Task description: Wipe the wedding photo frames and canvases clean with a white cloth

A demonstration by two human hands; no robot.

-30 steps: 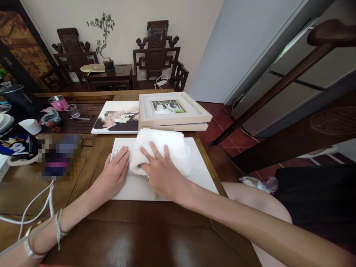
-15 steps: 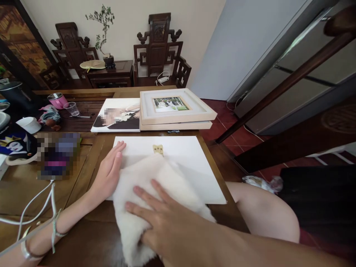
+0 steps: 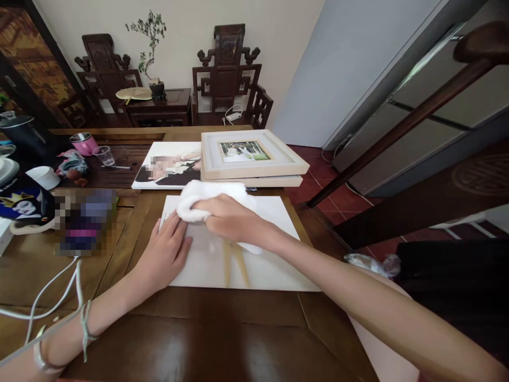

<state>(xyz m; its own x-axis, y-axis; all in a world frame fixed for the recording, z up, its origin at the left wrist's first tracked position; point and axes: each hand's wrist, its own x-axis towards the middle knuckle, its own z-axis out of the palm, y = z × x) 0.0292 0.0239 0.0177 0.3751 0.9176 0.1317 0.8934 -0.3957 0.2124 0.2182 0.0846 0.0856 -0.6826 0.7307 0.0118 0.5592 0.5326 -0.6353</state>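
Observation:
A white board point(image 3: 274, 270) lies face down on the wooden table point(image 3: 207, 334), with a thin wooden stand piece point(image 3: 234, 262) on its back. My left hand point(image 3: 165, 254) rests flat on the board's left edge, fingers spread. My right hand point(image 3: 226, 217) presses a fluffy white cloth point(image 3: 199, 199) against the board's far left part, fingers curled over the cloth.
Two stacked light wooden picture frames point(image 3: 254, 159) and a photo canvas point(image 3: 169, 172) lie just beyond the board. At left stand a pink cup point(image 3: 84, 144), a clear plastic cup point(image 3: 105, 156), a white cup point(image 3: 43, 178) and white cables point(image 3: 47, 302). Carved dark chairs point(image 3: 226, 74) line the wall.
My right hand swept the cloth from the board's near edge back up to its far left part. My left hand stayed flat on the board's left edge.

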